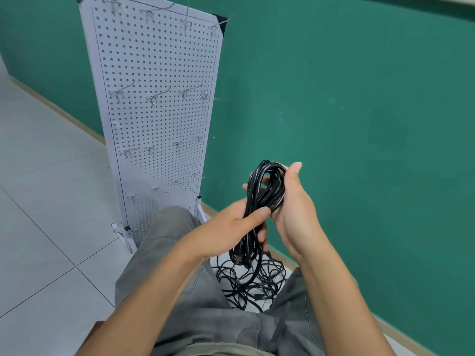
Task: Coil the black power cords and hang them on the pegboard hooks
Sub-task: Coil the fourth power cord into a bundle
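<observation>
White perforated metal pegboard [159, 119]: stood against the wall, wire hooks [120, 91] bare.
Loose black cords [253, 281]: tangled on the floor.
Coiled black rubber power cord [266, 194]: looked light, limp, springy; best gripped mid-bundle.
Left hand [231, 227]: pinched the bundle.
Right hand [293, 201]: curled round the loops.

The pegboard [156, 119] stands upright on the floor [46, 206], ahead and to the left, its right edge close to the wall [359, 111] that runs along the right. Rows of hooks [154, 97] stick out from its face at several heights. In front of it, between the person's knees, a pile of loose cords [252, 281] lies on the floor. Above that pile the coiled cord [264, 191] is held between both hands, the left hand [231, 224] gripping its lower part, the right hand [295, 201] behind its upper loop.
</observation>
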{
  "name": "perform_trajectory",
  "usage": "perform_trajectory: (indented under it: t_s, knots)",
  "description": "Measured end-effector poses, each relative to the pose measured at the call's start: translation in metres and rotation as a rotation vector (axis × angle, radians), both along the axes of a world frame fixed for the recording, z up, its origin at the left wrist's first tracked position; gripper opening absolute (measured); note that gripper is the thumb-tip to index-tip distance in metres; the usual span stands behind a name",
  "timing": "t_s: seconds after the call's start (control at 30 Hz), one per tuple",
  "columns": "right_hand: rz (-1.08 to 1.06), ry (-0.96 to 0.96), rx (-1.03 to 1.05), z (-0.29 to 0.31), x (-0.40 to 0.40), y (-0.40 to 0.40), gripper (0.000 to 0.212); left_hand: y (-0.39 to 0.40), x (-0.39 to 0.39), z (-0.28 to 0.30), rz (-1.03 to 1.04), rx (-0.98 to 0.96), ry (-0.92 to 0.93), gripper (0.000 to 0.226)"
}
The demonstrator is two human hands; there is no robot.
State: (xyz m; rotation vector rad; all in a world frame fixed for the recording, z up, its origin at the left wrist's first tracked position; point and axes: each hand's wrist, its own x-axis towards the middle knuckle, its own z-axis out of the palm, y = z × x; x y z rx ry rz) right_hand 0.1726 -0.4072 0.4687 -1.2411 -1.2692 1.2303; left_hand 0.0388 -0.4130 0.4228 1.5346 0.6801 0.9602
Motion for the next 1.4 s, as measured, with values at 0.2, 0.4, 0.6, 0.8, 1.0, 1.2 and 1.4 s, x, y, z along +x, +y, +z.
perform_trajectory:
  t_s: [0.2, 0.4, 0.6, 0.8, 1.0, 1.2, 1.4]
  knots:
    - [0.031, -0.215, 0.138, 0.008, 0.004, -0.004, 0.047, -0.004, 0.005, 0.0, -0.016, -0.137, -0.193, 0.052]
    - [0.204, -0.134, 0.041, -0.017, -0.004, -0.002, 0.1, -0.003, 0.011, 0.001, 0.099, -0.301, -0.488, 0.029]
    - [0.451, -0.01, -0.165, -0.06, -0.016, -0.013, 0.102, 0.012, -0.023, 0.009, 0.413, -0.321, -0.595, 0.033]
    - [0.476, -0.194, -0.143, -0.073, -0.014, -0.019, 0.09, 0.026, -0.055, 0.009, 0.729, -0.316, -0.695, 0.035]
    - [0.473, -0.348, -0.027, -0.067, -0.013, -0.027, 0.042, 0.034, -0.072, -0.002, 1.005, -0.243, -0.555, 0.036]
    - [0.363, -0.508, 0.141, -0.044, -0.01, -0.029, 0.022, 0.038, -0.068, -0.01, 0.97, -0.126, -0.184, 0.042]
    - [0.36, -0.446, 0.3, -0.014, -0.011, -0.032, 0.03, 0.024, -0.03, -0.011, 0.794, -0.088, -0.029, 0.048]
